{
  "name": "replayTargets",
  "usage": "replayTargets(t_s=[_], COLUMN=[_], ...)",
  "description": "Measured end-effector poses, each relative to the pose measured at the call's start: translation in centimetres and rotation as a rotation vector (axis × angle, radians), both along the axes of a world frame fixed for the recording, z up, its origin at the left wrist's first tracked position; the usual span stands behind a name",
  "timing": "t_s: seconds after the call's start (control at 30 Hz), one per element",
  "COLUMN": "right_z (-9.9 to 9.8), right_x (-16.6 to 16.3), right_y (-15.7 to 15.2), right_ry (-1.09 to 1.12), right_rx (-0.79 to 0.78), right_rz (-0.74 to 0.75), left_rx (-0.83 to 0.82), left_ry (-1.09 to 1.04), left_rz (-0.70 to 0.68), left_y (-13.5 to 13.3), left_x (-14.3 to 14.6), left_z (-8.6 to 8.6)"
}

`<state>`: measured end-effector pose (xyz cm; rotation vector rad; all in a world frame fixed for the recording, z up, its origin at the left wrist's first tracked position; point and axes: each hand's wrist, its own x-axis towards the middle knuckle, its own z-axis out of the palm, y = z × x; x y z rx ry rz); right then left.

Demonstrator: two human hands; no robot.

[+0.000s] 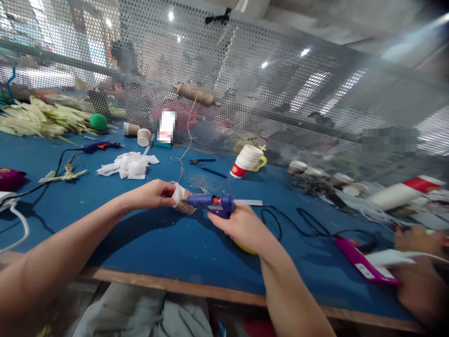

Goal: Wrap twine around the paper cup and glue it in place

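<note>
My left hand (pixel 154 194) is closed on a small paper cup partly wrapped in brown twine (pixel 181 200), held on its side just above the blue table (pixel 147 243). In my right hand (pixel 242 224) is a blue hot glue gun (pixel 212 203), gripped by its handle, nozzle pointing left and touching the cup's wrapped part. A clear glue stick (pixel 249 202) sticks out of the gun's back. Its black cord (pixel 298 229) trails right across the table. Something yellow (pixel 242 247) lies partly hidden under my right wrist.
A stack of paper cups (pixel 245 161) lies beside a yellow mug, with pliers (pixel 205 164), white cloth scraps (pixel 128 164), a second glue gun (pixel 100 146), dried leaves (pixel 42 119) and a twine spool (pixel 194 95). Another person's hand (pixel 419 241) works at the right near a pink object (pixel 361 264). Perforated mesh (pixel 266 75) backs the table.
</note>
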<state>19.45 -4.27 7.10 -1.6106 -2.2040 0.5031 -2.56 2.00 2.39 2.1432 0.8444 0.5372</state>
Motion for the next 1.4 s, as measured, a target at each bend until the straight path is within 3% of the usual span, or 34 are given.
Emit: replayTargets(t_s=[0.23, 0.67, 0.83, 0.97, 1.2, 1.4], right_z=[0.2, -0.7, -1.4, -1.5, -3.8, -4.9], right_x=[0.4, 0.9, 1.7, 2.7, 4.4, 4.7], right_y=[0.4, 1.8, 3.3, 5.7, 10.9, 12.6], right_ry=[0.120, 0.197, 0.453, 0.653, 0.425, 0.141], right_rx=[-0.087, -0.141, -0.211, -0.150, -0.109, -0.083], right_rz=[-0.106, -0.122, -0.135, -0.229, -0.467, -0.570], left_rx=[0.030, 0.098, 0.140, 0.148, 0.152, 0.205], left_ry=[0.047, 0.063, 0.047, 0.034, 0.006, 0.008], left_rz=[-0.021, -0.078, -0.064, -0.026, 0.020, -0.029], left_y=[-0.1, -0.2, -0.3, -0.3, -0.4, -0.7], left_x=[-0.3, -0.3, -0.2, -0.1, 0.0, 0.3], left_z=[0.0, 0.3, 0.4, 0.3, 0.3, 0.4])
